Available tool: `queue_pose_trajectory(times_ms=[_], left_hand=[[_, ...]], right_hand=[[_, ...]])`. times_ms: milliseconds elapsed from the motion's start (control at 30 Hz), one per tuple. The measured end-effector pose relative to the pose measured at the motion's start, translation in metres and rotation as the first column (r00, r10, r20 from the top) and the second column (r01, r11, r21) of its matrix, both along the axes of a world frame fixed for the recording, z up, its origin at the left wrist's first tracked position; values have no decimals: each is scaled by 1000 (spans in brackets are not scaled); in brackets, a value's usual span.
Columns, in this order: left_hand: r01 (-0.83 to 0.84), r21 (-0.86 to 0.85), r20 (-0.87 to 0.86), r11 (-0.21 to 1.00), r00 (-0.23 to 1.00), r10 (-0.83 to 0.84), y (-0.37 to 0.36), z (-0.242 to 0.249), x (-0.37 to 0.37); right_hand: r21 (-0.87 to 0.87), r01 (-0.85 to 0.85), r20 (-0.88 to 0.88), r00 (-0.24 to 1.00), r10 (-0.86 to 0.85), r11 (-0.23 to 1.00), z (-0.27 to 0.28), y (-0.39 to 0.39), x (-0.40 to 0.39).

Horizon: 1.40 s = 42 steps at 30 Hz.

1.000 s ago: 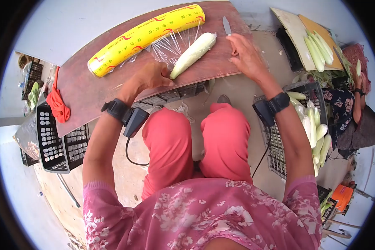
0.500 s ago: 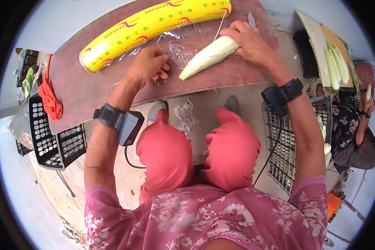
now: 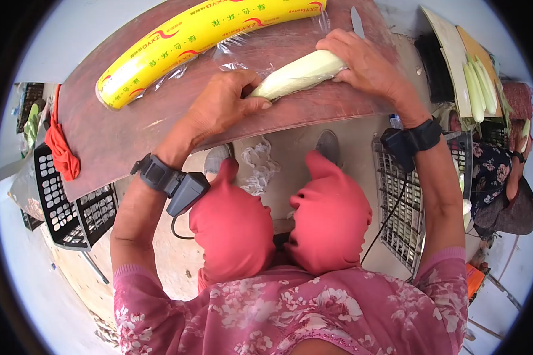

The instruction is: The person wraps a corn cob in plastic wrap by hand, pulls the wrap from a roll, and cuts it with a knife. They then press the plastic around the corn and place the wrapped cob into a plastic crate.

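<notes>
While both grip, left hand (image 3: 222, 106), right hand (image 3: 364, 62) hold corn (image 3: 296, 75)

Bright daylight, sharp centre, fisheye-warped dark edges.

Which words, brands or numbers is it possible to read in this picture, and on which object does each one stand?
"ZXYG": printed in red on the yellow cling-film roll, repeated along its length.
Chinese characters beside each brand mark on the roll: too small and blurred to read.
Wrist devices, crates, board: no readable text.
</notes>
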<state>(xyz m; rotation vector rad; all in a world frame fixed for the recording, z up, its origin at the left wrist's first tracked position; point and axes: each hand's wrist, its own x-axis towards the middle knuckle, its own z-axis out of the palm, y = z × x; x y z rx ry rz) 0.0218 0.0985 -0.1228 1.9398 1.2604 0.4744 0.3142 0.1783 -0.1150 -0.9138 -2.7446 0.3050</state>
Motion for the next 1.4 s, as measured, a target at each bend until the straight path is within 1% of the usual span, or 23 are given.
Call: queue_pose_trajectory(times_ms=[67, 167, 267, 367, 400, 467, 500, 567, 600, 700, 733, 833, 867, 967, 1000, 1033, 1067, 1100, 1133, 1167, 1233, 1267, 1400], left_hand=[[30, -20, 18, 999, 999, -30, 3, 2, -2], [105, -78, 58, 991, 993, -101, 5, 5, -9], [161, -124, 91, 979, 984, -150, 9, 3, -15], [149, -193, 114, 970, 985, -128, 10, 1, -17], [135, -221, 120, 966, 987, -110, 10, 1, -17], [107, -231, 107, 967, 991, -84, 10, 2, -17], [91, -233, 98, 968, 993, -70, 10, 3, -18], [129, -208, 96, 970, 989, -111, 9, 3, -22], [147, -195, 95, 970, 987, -131, 9, 7, -22], [106, -238, -181, 966, 972, -151, 6, 33, -27], [108, -268, -114, 957, 983, -143, 9, 31, -34], [27, -329, 134, 944, 991, 18, 18, 33, -42], [-23, -380, 135, 925, 988, 79, 25, 38, -43], [-127, -337, 138, 933, 974, 182, 49, 55, -51], [-211, -248, 158, 945, 954, 254, 56, 53, -56], [-267, -69, 219, 961, 936, 276, 60, 47, -60], [-324, 109, 283, 940, 916, 283, 64, 38, -64], [-380, 278, 346, 882, 896, 277, 65, 37, -65], [-418, 304, 240, 856, 903, 356, 60, 37, -65], [-321, 480, 96, 816, 944, 315, 60, 35, -68], [-43, 733, -212, 679, 934, 288, 57, 28, -70], [-7, 731, -286, 682, 905, 316, 55, 26, -70], [35, 709, -326, 704, 902, 283, 78, 24, -85]], right_hand=[[-59, -24, -46, 999, 21, 998, 3, 0, 2], [-324, -7, -60, 998, -13, 946, 15, -3, 5], [-371, 25, -69, 996, -54, 928, 10, -7, 12], [-300, -3, -69, 997, -19, 954, 2, -6, 19], [-295, 25, -59, 997, -44, 955, 3, -7, 19], [-282, 74, -43, 995, -90, 956, 4, -13, 17], [-318, 92, -50, 992, -114, 943, 4, -14, 16], [-383, 126, -60, 985, -161, 915, 3, -15, 16], [-364, 131, -52, 986, -161, 922, 3, -15, 16], [-343, 148, -49, 983, -175, 928, 3, -17, 16], [-357, 149, -64, 981, -183, 922, 3, -17, 15], [-413, 140, -92, 977, -195, 900, 4, -17, 15], [-433, 136, -97, 976, -196, 891, 5, -17, 14], [-479, 125, -91, 977, -191, 869, 11, -16, 12], [-473, 108, -98, 980, -174, 874, 10, -14, 12], [-467, 91, -106, 982, -158, 880, 8, -12, 12], [-461, 74, -114, 983, -142, 884, 6, -11, 13], [-443, 63, -116, 985, -127, 894, 4, -9, 14], [-425, 52, -117, 987, -112, 904, 2, -8, 14], [-408, 39, -117, 989, -94, 912, 1, -7, 14], [-404, 67, -67, 992, -102, 912, 6, -9, 12], [-403, 83, -41, 993, -108, 912, 8, -10, 11], [-408, 65, -42, 995, -89, 911, 12, -11, 10]])
